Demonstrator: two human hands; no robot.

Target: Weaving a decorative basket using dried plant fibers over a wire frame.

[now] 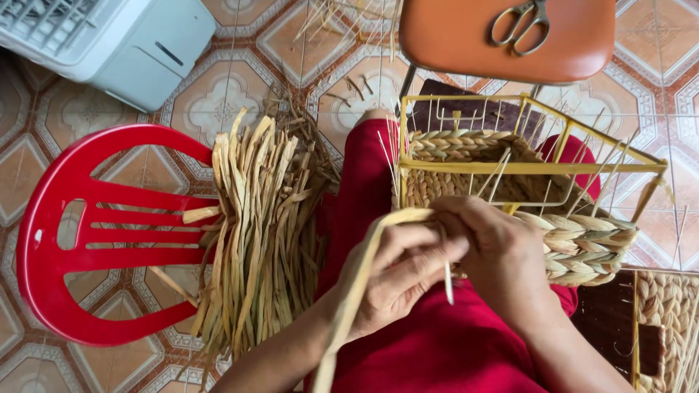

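Patterned tiled floor (218, 94), red plastic chair (65, 233), white appliance (131, 44), scattered straw bits (349, 84)

two hands (408, 273) (502, 255), one yellow wire basket frame (531, 167), one red chair (87, 233), one scissors (518, 23).

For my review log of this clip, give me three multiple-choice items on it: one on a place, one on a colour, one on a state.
1. Where do the scissors lie?
A. on the orange stool
B. on the red chair
C. on the floor

2. What colour is the wire frame of the basket?
A. blue
B. yellow
C. white

3. What is the left hand doing?
A. resting open and empty
B. holding scissors
C. gripping a flat straw strand

Answers:
1 A, the scissors rest on the orange seat.
2 B, its bars are yellow.
3 C, fingers close around the strand beside the right hand.
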